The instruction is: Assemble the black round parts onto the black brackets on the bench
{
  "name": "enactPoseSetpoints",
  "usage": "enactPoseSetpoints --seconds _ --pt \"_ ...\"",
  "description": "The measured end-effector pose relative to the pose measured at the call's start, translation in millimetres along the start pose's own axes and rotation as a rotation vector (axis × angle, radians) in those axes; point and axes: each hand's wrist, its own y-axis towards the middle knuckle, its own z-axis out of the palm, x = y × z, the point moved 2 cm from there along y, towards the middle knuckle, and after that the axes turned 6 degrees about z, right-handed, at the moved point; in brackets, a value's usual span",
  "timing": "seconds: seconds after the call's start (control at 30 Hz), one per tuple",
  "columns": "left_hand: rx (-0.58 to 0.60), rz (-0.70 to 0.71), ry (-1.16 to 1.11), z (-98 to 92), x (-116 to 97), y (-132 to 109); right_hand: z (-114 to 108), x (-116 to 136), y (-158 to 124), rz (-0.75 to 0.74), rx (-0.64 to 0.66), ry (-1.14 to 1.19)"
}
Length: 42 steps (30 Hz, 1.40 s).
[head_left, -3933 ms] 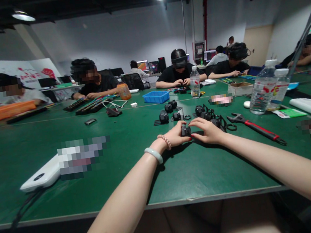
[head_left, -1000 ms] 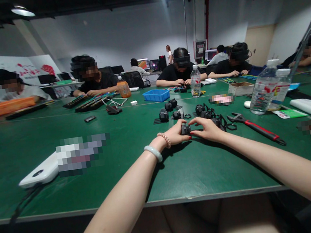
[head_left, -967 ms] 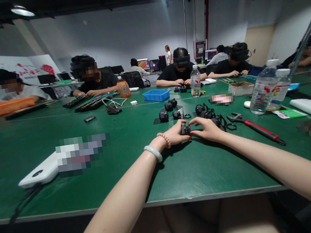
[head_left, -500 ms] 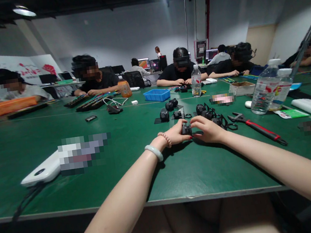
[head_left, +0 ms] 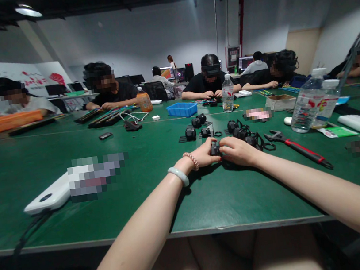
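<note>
A small black plastic part (head_left: 214, 149) rests on the green table (head_left: 141, 189) straight ahead of me. My left hand (head_left: 204, 154) grips it from the left, fingers curled round its side. From the right, my right hand (head_left: 240, 150) closes over the same part, fingers pressed on top. More black parts of the same kind (head_left: 195, 128) lie just beyond, and another cluster (head_left: 243, 133) with loose black rings sits to the right.
A red-handled adjustable wrench (head_left: 297, 149) lies to the right, with two water bottles (head_left: 307, 101) behind it. A white device (head_left: 46, 197) with a cable lies at left. A blue tray (head_left: 181, 110) stands farther back. Several people sit working along the far side.
My right hand's fingers have come down and closed more tightly over the black part. My left hand stays in place on it. The view has shifted slightly.
</note>
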Motion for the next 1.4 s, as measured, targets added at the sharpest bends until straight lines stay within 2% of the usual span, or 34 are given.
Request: enactPoseSetpoints --seconds 0.63,1.13,1.4 --pt "-0.012 0.012 -0.003 0.0 -3 -1 -1 0 0 -0.005 -0.036 0.106" --pt "-0.029 0.007 -0.002 -0.8 -6 -1 1 -6 -5 0.197 -0.085 0.406" --pt "-0.027 -0.004 -0.001 -0.8 -4 -1 0 -9 -6 0.308 -0.109 0.488"
